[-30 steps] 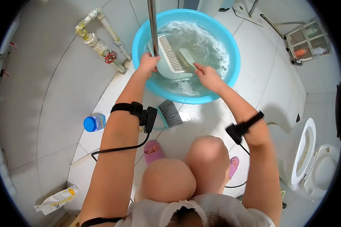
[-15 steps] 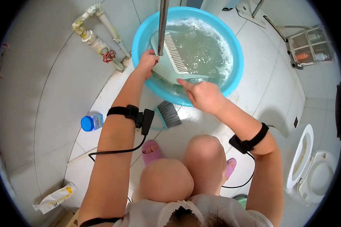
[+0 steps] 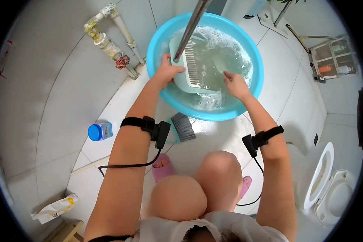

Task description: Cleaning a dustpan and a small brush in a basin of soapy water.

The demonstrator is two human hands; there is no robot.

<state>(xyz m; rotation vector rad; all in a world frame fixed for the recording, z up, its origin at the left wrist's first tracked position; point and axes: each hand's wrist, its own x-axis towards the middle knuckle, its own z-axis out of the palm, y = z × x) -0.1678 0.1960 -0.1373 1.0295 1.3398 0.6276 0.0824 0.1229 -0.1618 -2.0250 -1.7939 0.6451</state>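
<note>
A pale green dustpan (image 3: pixel 184 84) with a row of white comb teeth stands tilted in the blue basin (image 3: pixel 259 76), partly in cloudy, sudsy water (image 3: pixel 211 54). Its metal pole (image 3: pixel 189 30) slants up past the top of the view. My left hand (image 3: pixel 167 72) is closed on the dustpan's left side, thumb over the face and fingers partly hidden behind it. Over the water at the right, my right hand (image 3: pixel 236 84) has its fingers closed at the end of a pale, elongated thing (image 3: pixel 219 63), which lies partly under the surface; its kind is unclear.
A broom head with dark bristles (image 3: pixel 182 127) lies on the tiles below the basin. A blue-lidded jar (image 3: pixel 100 132) stands at the left, under pipes with a red valve (image 3: pixel 122 61). A toilet (image 3: pixel 320 173) is at the right, a small shelf rack (image 3: pixel 332 58) beyond it.
My right hand has moved right and up, off the dustpan's lower edge, with the pale thing now in the water. My left hand has shifted its hold; the pole leans more to the right.
</note>
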